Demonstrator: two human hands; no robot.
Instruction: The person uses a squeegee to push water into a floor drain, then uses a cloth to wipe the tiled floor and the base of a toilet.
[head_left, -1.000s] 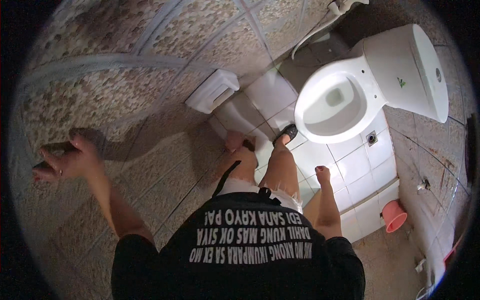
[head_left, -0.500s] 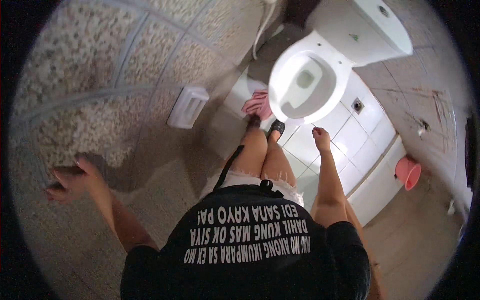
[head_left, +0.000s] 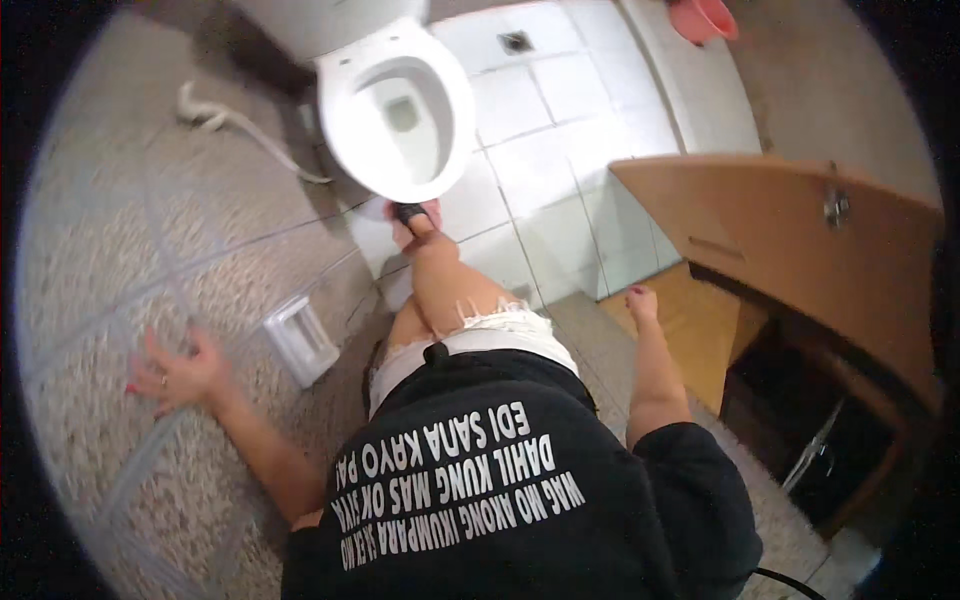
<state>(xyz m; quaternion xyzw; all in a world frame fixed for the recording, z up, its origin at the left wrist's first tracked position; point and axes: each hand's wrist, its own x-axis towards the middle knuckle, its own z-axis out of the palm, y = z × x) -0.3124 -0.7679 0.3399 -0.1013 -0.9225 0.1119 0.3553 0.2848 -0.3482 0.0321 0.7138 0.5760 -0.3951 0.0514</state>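
My left hand (head_left: 180, 378) is spread open at the pebble-patterned tile wall (head_left: 110, 250); I cannot tell whether the palm touches it. Near it, a white recessed holder (head_left: 303, 340) is set in the wall. On the right my right hand (head_left: 643, 302) hangs with its fingers curled in, and nothing shows in them. The brown wooden door (head_left: 780, 250) is nearest to that hand. Ahead stands a white toilet (head_left: 455, 120) with its bowl uncovered. My foot in a black shoe (head_left: 408, 212) rests on a pink cloth (head_left: 400, 235) in front of the bowl.
A white sprayer with a hose (head_left: 205, 112) hangs on the wall left of the toilet. White floor tiles (head_left: 550, 195) surround a floor drain (head_left: 515, 42). A pink dipper or small bucket (head_left: 703, 18) sits on a ledge at the far right. Beside the door is a dark opening (head_left: 800, 420).
My view has turned right, bringing the wooden door in and shifting the toilet left. My left hand's fingers have spread at the wall. A foot is now on the pink cloth.
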